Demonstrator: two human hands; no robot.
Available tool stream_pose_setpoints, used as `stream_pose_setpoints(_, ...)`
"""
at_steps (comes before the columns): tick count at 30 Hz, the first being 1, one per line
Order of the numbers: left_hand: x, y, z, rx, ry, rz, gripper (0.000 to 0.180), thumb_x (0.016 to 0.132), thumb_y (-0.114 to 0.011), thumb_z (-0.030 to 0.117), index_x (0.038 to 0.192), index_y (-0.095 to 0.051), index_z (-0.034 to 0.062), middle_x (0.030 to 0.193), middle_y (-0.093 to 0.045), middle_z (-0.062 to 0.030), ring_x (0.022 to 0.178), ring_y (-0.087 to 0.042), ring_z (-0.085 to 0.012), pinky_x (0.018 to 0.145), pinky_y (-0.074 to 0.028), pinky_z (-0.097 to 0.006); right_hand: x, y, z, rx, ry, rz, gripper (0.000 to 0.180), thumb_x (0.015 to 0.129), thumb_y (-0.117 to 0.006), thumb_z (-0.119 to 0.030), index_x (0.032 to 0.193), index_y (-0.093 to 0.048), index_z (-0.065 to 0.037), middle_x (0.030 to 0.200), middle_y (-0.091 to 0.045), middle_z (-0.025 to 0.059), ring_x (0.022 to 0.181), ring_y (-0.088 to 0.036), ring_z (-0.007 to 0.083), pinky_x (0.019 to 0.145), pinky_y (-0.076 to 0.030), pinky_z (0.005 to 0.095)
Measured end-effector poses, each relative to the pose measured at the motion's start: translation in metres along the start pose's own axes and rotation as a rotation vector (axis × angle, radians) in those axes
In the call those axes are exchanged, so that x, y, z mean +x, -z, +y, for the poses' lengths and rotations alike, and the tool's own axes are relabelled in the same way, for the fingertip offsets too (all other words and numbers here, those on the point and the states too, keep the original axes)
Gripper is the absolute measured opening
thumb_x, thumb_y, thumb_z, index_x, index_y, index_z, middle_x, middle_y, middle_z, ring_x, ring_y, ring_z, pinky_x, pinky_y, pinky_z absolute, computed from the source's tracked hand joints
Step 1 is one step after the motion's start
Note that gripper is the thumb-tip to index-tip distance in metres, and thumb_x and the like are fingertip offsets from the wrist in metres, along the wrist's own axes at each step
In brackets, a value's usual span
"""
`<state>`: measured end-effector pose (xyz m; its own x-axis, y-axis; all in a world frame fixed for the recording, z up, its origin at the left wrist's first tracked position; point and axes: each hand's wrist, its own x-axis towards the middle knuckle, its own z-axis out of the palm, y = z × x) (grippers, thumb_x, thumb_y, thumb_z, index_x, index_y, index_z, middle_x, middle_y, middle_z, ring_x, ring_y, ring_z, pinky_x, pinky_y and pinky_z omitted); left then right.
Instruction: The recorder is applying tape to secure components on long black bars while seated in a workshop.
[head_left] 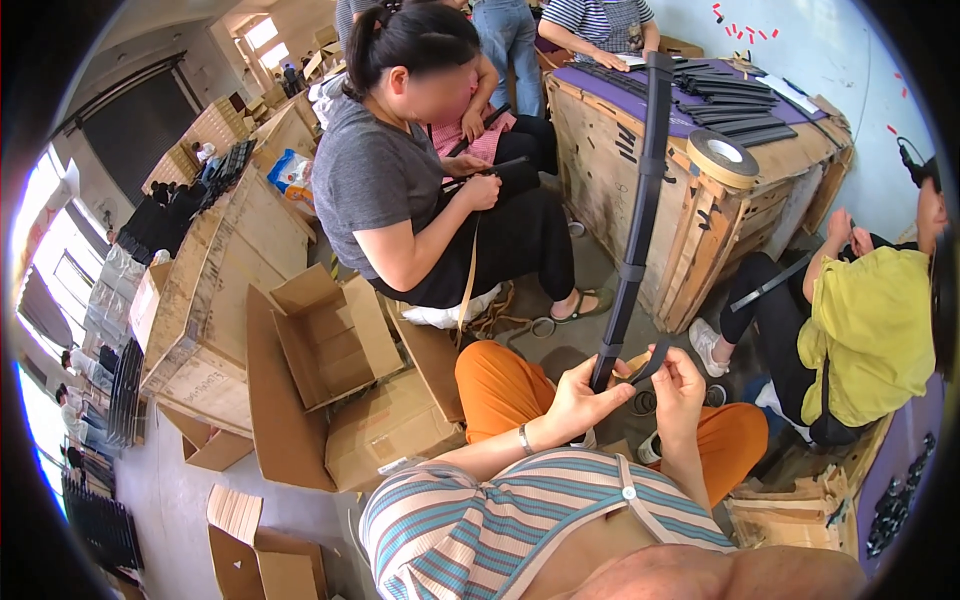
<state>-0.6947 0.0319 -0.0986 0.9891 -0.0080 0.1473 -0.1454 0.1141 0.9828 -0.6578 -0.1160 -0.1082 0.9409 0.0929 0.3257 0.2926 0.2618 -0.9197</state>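
I sit with orange trousers and hold a long black strip-shaped part [640,200] that stands nearly upright in front of me. My left hand [583,392] grips its lower end. My right hand [680,385] pinches a small black piece [650,365] beside that lower end. The strip's top reaches up past a wooden crate [610,190].
A person in a grey shirt [375,185] sits opposite with a black part in their hands. A person in yellow [865,330] sits at right. A roll of tape [722,157] lies on the crate beside stacked black strips [725,100]. Open cardboard boxes [325,350] stand at left.
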Motion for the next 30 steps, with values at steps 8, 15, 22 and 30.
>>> stream_pose_setpoints(8,0.002,-0.008,0.001,0.036,0.057,0.009,0.015,0.079,-0.068,0.009,0.087,-0.057,0.0014,0.069,-0.049,0.007,0.062,-0.041,-0.001,0.053,-0.036,-0.017,-0.004,-0.007,-0.001,-0.026,0.027,-0.09,0.013,0.085,-0.054,0.001,0.097,-0.056,0.004,0.089,-0.055,0.0043,0.076,-0.053,0.0089,0.069,-0.043,0.0207)
stream_pose_setpoints(15,0.002,-0.006,-0.001,-0.074,0.086,-0.001,0.017,0.081,-0.067,0.015,0.086,-0.057,0.0025,0.063,-0.05,0.0062,0.052,-0.041,-0.0004,0.044,-0.033,-0.016,-0.004,-0.004,-0.003,-0.154,0.062,-0.095,0.023,0.082,-0.054,0.006,0.105,-0.056,0.003,0.084,-0.054,0.0028,0.071,-0.052,0.0077,0.066,-0.043,0.021)
stream_pose_setpoints(22,0.004,-0.005,-0.006,-0.14,0.115,0.031,0.017,0.082,-0.066,0.014,0.087,-0.054,0.003,0.06,-0.051,0.0043,0.044,-0.041,-0.0013,0.038,-0.03,-0.017,-0.003,-0.003,-0.01,-0.213,0.09,-0.151,0.033,0.078,-0.055,0.009,0.11,-0.054,0.002,0.077,-0.054,0.0024,0.067,-0.051,0.0077,0.064,-0.044,0.0219)
stream_pose_setpoints(30,0.007,0.006,-0.005,-0.265,0.216,-0.057,0.016,0.081,-0.066,0.013,0.087,-0.054,0.0037,0.061,-0.051,0.0035,0.042,-0.041,-0.0018,0.036,-0.031,-0.017,0.003,0.0,-0.019,-0.452,0.209,-0.184,0.037,0.076,-0.056,0.009,0.111,-0.054,0.0,0.078,-0.057,0.0067,0.068,-0.056,0.0136,0.064,-0.046,0.0249)
